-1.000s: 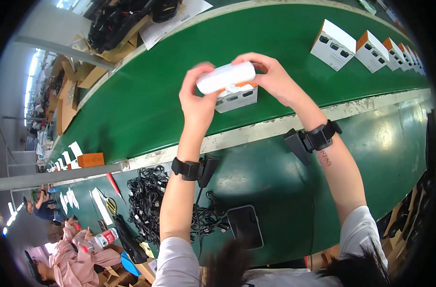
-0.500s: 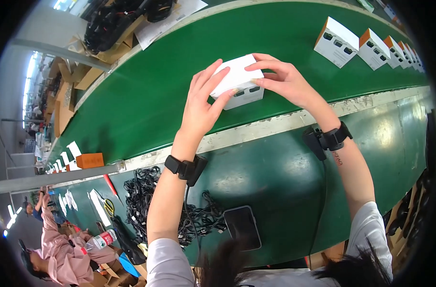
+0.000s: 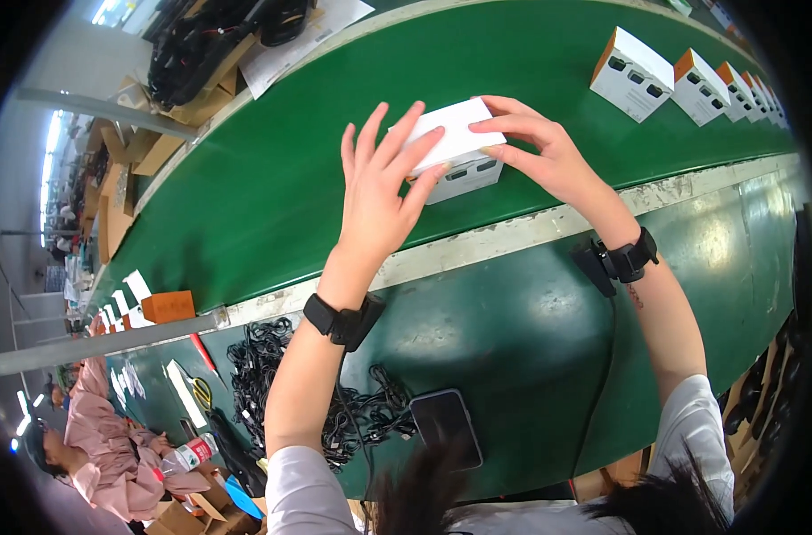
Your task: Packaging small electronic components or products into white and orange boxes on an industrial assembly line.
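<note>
A small white box [image 3: 459, 147] with dark cut-outs on its front side rests on the green conveyor belt [image 3: 272, 178]. My left hand [image 3: 379, 192] lies flat against the box's left side and top, fingers spread. On the box's right side and top edge, my right hand [image 3: 544, 152] presses with its fingertips. Both wrists carry black bands.
More white and orange boxes [image 3: 633, 76] stand in a row on the belt to the right. A pile of black cables [image 3: 272, 374] and a dark phone [image 3: 446, 428] lie on the near bench. A person in pink [image 3: 111, 446] sits at lower left.
The box, held up above the belt a second ago, has come down onto the belt. My hands moved from gripping it to pressing on its top and sides.
</note>
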### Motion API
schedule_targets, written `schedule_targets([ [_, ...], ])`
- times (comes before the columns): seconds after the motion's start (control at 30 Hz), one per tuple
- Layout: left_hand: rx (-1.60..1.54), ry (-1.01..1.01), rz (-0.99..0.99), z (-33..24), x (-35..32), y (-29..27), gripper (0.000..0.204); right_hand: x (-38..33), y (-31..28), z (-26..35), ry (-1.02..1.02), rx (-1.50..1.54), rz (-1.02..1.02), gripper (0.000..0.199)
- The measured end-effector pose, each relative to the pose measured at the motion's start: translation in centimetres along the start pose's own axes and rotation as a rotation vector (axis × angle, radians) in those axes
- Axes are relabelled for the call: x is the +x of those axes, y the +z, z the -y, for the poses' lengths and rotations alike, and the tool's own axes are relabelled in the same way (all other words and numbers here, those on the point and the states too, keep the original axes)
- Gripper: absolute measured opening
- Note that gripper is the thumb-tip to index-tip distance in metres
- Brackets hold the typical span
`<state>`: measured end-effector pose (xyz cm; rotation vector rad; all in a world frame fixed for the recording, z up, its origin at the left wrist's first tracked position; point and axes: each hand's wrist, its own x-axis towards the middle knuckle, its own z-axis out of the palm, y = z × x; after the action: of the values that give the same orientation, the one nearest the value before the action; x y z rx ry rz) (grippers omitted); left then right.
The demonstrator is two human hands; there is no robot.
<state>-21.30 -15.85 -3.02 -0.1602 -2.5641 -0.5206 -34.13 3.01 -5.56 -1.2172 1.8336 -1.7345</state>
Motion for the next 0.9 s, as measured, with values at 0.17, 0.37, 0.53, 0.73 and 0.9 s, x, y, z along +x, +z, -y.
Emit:
schedule_targets([
  [0.17,-0.061,0.094,-0.088,-1.2,-0.5,2.2,0.032,-0.6,-0.7,0.4,-0.13,-0.255,-0.041,0.025],
  [0.37,-0.019,0.081,-0.091,-1.7,-1.0,3.3,0.033,-1.6,-1.2,-0.6,-0.123,-0.288,0.006,0.031],
  [0.53,-0.233,0.045,-0.048,-1.6,-0.8,3.0,0.041,-0.5,-1.8,-0.6,-0.033,-0.253,-0.018,0.047],
  [0.73,0.27,-0.296,-0.319,6.3,-6.8,-5.9,0.049,-0.8,-9.9,-3.0,0.024,-0.222,-0.138,0.042],
  [0.9,1.136,-0.863,-0.172,14.0,-17.3,-17.5,0.086,-0.4,-19.9,-8.7,0.121,-0.389,-0.282,0.042],
])
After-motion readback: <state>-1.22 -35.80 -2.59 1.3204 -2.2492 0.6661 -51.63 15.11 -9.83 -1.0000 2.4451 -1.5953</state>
